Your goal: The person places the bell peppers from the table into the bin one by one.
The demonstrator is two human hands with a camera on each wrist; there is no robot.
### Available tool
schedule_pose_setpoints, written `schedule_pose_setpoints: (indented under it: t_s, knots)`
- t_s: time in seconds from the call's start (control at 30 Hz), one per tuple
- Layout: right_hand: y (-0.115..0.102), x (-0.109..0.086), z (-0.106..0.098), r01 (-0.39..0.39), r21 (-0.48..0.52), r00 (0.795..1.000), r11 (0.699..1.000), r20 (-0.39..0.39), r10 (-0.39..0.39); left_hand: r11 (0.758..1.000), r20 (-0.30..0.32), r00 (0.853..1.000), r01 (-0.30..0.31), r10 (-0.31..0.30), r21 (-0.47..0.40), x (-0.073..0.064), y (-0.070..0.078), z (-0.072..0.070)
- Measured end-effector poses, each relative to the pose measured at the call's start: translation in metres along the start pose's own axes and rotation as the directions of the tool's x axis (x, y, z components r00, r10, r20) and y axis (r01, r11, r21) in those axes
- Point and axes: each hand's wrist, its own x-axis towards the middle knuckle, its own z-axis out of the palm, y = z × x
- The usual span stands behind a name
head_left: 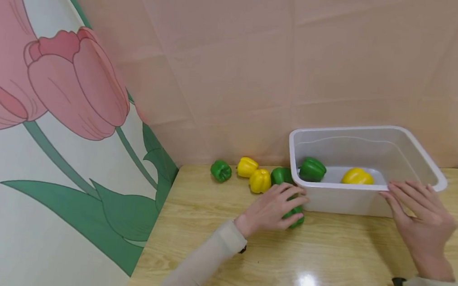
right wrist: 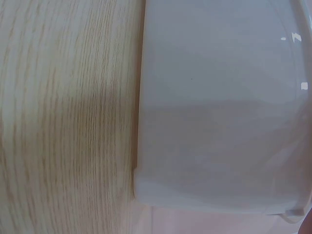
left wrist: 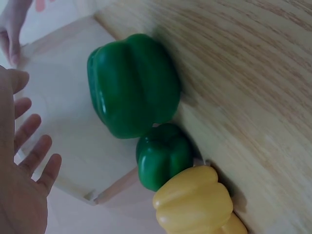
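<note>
My left hand (head_left: 270, 208) reaches over a green bell pepper (head_left: 296, 220) by the front left corner of a pale grey plastic bin (head_left: 342, 199). Its fingers are spread, and in the left wrist view they stand apart from the large green bell pepper (left wrist: 134, 85). On the bin's front rim, toward the right, my right hand (head_left: 422, 219) holds the edge between fingers and thumb. Inside the bin lie a green bell pepper (head_left: 312, 169) and a yellow bell pepper (head_left: 358, 176). The right wrist view shows mostly the bin's outer wall (right wrist: 219, 107).
Left of the bin, a green pepper (head_left: 221, 171), two yellow peppers (head_left: 260, 181) and another green pepper (head_left: 281, 175) lie along the back of the wooden table (head_left: 266, 273). A pinkish cloth (head_left: 235, 71) hangs behind; a tulip-painted wall (head_left: 67, 169) stands at left.
</note>
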Motion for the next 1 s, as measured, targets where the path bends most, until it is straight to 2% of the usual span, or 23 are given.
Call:
schedule_pose_setpoints:
  t_s: [0.4,0.73,1.0]
  knots:
    - [0.0,0.0,-0.001,0.004,-0.001,1.0,1.0,0.01,-0.004,0.996,0.048,0.999,0.015,-0.02,0.09,-0.002,0.0,0.016]
    - [0.001,-0.001,-0.002,0.004,-0.02,1.0,1.0,0.015,-0.003,0.997,0.101,0.995,0.006,-0.014,0.078,-0.001,0.0,0.026]
    - [0.003,-0.001,-0.002,-0.001,-0.013,1.0,1.0,0.015,0.001,0.994,0.13,0.991,-0.022,0.008,0.105,0.003,0.001,0.029]
